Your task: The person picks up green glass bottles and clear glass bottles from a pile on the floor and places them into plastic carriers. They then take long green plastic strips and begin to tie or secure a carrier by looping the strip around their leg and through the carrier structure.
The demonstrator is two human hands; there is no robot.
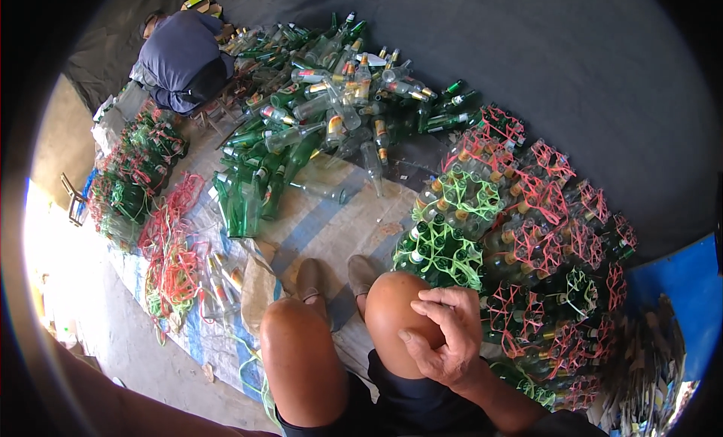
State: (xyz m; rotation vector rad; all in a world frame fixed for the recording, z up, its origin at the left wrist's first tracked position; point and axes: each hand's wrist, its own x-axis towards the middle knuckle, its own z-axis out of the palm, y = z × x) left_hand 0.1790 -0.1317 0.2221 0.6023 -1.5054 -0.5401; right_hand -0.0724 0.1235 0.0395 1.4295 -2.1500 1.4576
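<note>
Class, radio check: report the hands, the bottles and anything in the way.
Left hand out of view. Right hand at right knee, appears empty. Tied bottle bundles to the right; loose bottles piled ahead. Possible snag: tangled pink string, left.

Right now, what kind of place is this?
Probably a spot for collecting and bundling glass bottles: there's a big heap of loose bottles, rows of tied bottle bundles, and a tangle of red and green string.
</note>
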